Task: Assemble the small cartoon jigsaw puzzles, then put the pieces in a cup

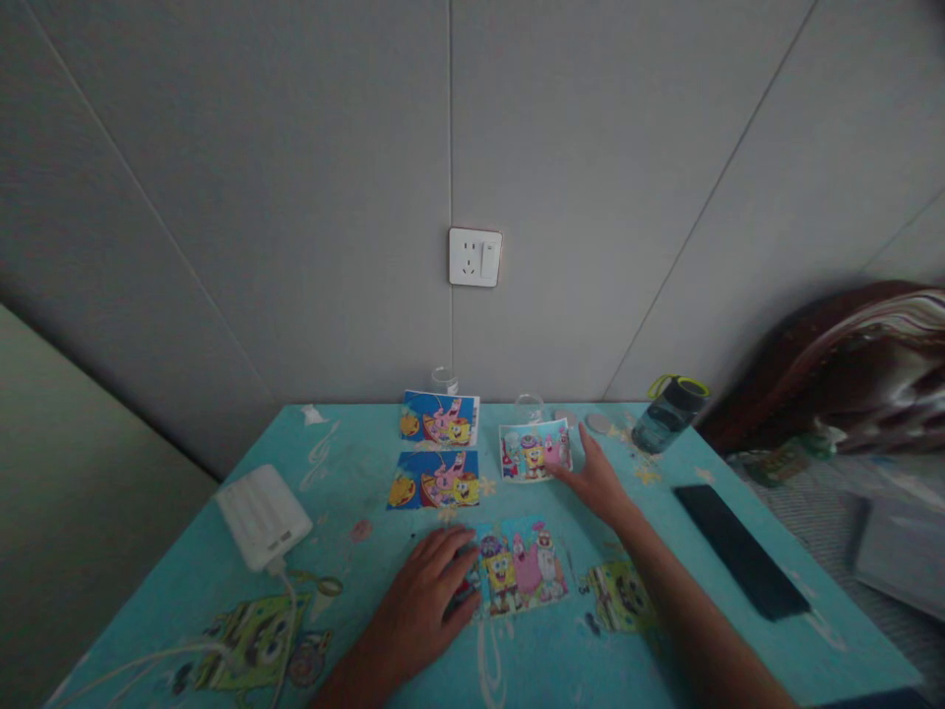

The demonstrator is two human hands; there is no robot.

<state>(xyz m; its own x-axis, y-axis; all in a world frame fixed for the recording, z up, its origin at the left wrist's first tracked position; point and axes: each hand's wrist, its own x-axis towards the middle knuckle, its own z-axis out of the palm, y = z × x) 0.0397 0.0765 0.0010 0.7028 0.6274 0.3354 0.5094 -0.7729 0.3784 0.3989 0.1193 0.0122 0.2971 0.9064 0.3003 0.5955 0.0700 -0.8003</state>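
Observation:
My left hand (435, 586) lies flat with fingers spread over the left edge of a cartoon picture (524, 566) on the tabletop. My right hand (595, 483) reaches farther out, thumb and finger apart at the right side of a smaller cartoon card (533, 448). The thumb overlaps that card's lower right corner; I cannot tell whether it presses on it. The card tilts up in front of a clear glass (529, 406). To its left, a blue cartoon card (439, 418) leans up, and a matching blue picture (434, 481) lies flat just in front of it.
A white power bank (264, 517) with cables sits at the left. On the right are a black phone-like slab (740, 551) and a tilted dark bottle (670, 414). Another clear glass (445, 377) stands by the wall, below a socket (474, 257). The tablecloth (354, 591) has cartoon prints.

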